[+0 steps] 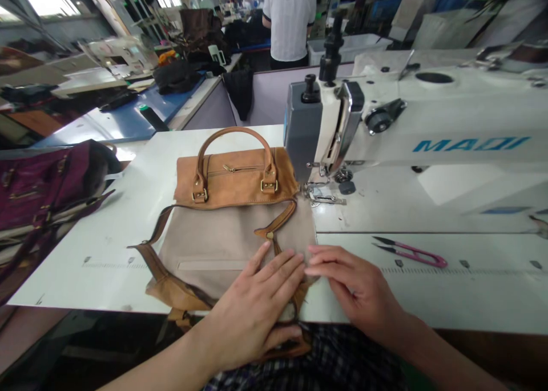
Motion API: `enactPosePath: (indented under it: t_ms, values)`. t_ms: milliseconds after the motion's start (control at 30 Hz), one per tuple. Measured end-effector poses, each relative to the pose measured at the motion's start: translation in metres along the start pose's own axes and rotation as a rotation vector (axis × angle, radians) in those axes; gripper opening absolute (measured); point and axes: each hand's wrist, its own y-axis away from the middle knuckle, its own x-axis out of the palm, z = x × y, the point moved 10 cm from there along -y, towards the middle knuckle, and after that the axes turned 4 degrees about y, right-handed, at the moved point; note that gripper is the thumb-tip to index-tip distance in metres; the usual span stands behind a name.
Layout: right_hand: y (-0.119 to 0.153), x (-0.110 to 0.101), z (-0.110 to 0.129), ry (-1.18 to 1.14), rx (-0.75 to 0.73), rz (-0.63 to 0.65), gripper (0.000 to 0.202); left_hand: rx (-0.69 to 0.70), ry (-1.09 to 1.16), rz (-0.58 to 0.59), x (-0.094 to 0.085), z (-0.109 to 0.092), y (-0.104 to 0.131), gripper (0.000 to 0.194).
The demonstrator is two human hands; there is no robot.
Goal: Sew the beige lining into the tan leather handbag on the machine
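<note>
Here's the left hand [263,299], laid flat and palm down on the tan bag [226,228], index finger angled away from the other 3, thumb low near the table's front edge. It's spread open, pressing rather than gripping. Just beside it, the right hand [362,288] comes in with fingers bent and loosely bunched, tips right at the bag's right side; whether they pinch the fabric, I cannot tell. Both forearms run off the bottom of the view.

The bag lies on the white table [107,220], left of the needle area, its pale lining [205,240] facing up and 1 arched handle [233,130] at the far side. The left hand hides part of the lining, and the bag's near end drops over the edge, hard to make out against plaid cloth [351,357].

Farther right, pink-handled snips [411,252] lie beyond the right hand. Behind them, the sewing machine [428,117] is cut off at the right, as is a purple bag [51,180] at the left. At the back, a person in white [291,23] is cropped at the top, the workshop around them blurred.
</note>
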Motion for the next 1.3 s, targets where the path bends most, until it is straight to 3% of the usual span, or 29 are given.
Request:
enactPosePath:
  t_ms: [100,267,400,767,933,1033,1167,1300]
  values:
    - [-0.011,-0.001,-0.013,0.061,0.002,0.013,0.034,-0.012,-0.023,-0.017,0.002,-0.001,0.003,0.069]
    - [-0.014,-0.002,-0.026,0.216,-0.028,0.014,0.025,-0.025,0.023,-0.003,0.008,-0.004,0.005,0.085]
    - [-0.013,-0.009,-0.031,0.344,0.024,-0.001,0.018,-0.042,0.071,-0.001,0.011,-0.002,0.006,0.084]
    - [-0.011,-0.002,-0.04,0.167,0.229,0.062,0.028,-0.045,0.152,-0.015,0.013,-0.001,0.006,0.066]
    - [-0.008,0.001,-0.016,0.191,0.094,0.164,0.028,-0.041,0.259,0.003,0.011,-0.012,0.001,0.056]
    - [0.0,0.009,0.002,0.189,0.029,0.226,0.024,0.001,0.237,-0.062,0.008,-0.023,0.0,0.049]
    - [0.01,0.01,0.024,0.332,-0.075,0.135,0.026,0.007,0.212,-0.166,0.001,-0.029,0.001,0.047]
    - [0.014,0.01,0.035,0.412,-0.16,0.076,0.03,-0.029,0.251,-0.059,-0.003,-0.017,0.002,0.063]
